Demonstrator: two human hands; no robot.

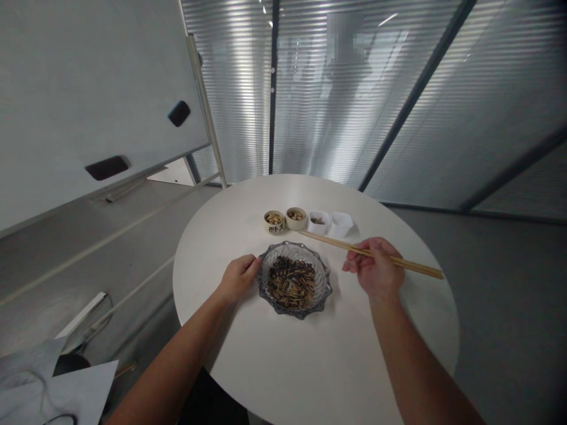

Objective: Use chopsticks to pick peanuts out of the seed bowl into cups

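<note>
A clear glass bowl (328,289) with a scalloped rim stands on the round white table (336,366), and striped seeds (292,286), apparently sunflower seeds, cover its bottom. My left hand (239,278) is closed on the bowl's left rim, thumb on top. To the right of the bowl, my right hand (380,268) grips a pair of wooden chopsticks (419,267). Their thin tips point left, just in front of the small dishes and beyond the glass bowl's far rim. Nothing shows between the tips.
Behind the glass bowl stand two small cream bowls, the left one (274,229) and the right one (296,225), holding pale nuts. Beside them are two white dishes; the left dish (325,229) holds a few seeds. A whiteboard (97,77) stands left; blinds (310,118) line the far side.
</note>
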